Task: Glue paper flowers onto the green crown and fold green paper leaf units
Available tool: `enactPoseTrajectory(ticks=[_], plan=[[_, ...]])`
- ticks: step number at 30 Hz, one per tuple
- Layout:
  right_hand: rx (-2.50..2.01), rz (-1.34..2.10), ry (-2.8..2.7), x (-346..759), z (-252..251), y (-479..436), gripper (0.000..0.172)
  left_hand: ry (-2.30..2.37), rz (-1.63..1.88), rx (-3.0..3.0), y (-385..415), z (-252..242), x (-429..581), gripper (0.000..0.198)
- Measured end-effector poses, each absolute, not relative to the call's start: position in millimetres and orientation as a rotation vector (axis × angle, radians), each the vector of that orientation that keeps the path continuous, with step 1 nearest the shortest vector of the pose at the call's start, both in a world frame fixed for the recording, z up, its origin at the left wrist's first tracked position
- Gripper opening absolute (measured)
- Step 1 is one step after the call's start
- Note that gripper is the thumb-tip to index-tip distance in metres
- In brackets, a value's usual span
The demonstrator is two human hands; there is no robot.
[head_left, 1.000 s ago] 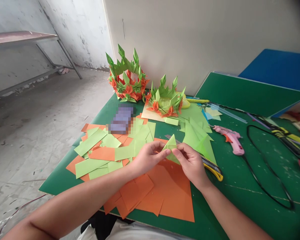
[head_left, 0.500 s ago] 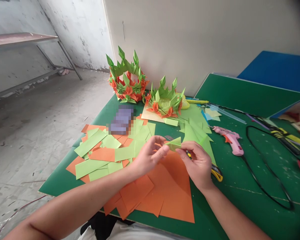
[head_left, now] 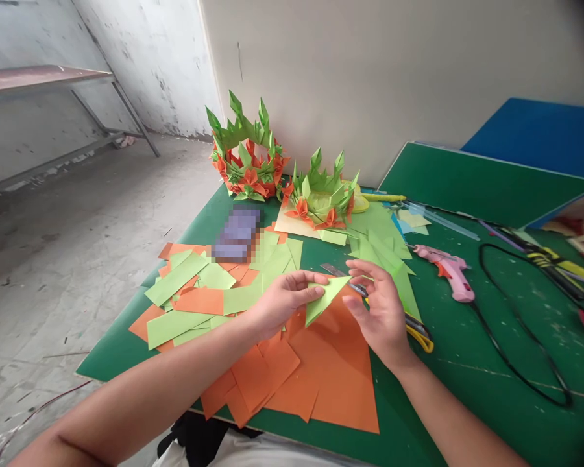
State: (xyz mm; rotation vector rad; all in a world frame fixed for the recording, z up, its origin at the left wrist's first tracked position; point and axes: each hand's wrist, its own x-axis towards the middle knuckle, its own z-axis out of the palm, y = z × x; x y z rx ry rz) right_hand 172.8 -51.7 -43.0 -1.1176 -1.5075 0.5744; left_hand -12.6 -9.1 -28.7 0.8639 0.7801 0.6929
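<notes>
My left hand [head_left: 285, 299] pinches a folded light green paper triangle [head_left: 325, 296] over the orange sheets [head_left: 331, 370] on the green table [head_left: 467, 383]. My right hand [head_left: 379, 311] hovers just right of the triangle with its fingers spread, holding nothing; one fingertip is close to the paper's right tip. Loose green and orange paper strips [head_left: 199, 295] lie left of my hands.
Two green and orange folded paper crowns [head_left: 246, 159] [head_left: 321, 191] stand at the back by the wall. A pile of green triangles [head_left: 384, 259], a pink glue gun [head_left: 448, 269] with a black cord [head_left: 520, 337], yellow-handled scissors [head_left: 418, 331] and a metal ruler lie to the right.
The right hand has let go of the green triangle and opened. The left hand now holds the piece alone, turned flatter and lower over the orange sheets.
</notes>
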Motion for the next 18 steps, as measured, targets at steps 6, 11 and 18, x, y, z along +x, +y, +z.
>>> enactPoseTrajectory(ticks=[6,11,18], plan=[[-1.157,0.859,-1.269,171.7,-47.7,-47.8,0.017,0.762,0.665,0.85,-10.5,-27.0,-13.2,0.029],[-1.124,0.9,-1.222,172.6,-50.5,-47.7,0.014,0.751,0.638,0.777,-11.1,-27.6,-13.8,0.03],[-1.086,0.954,-1.2,170.4,-48.5,-47.6,0.011,0.693,0.664,0.69,-11.3,-25.4,-12.1,0.028]])
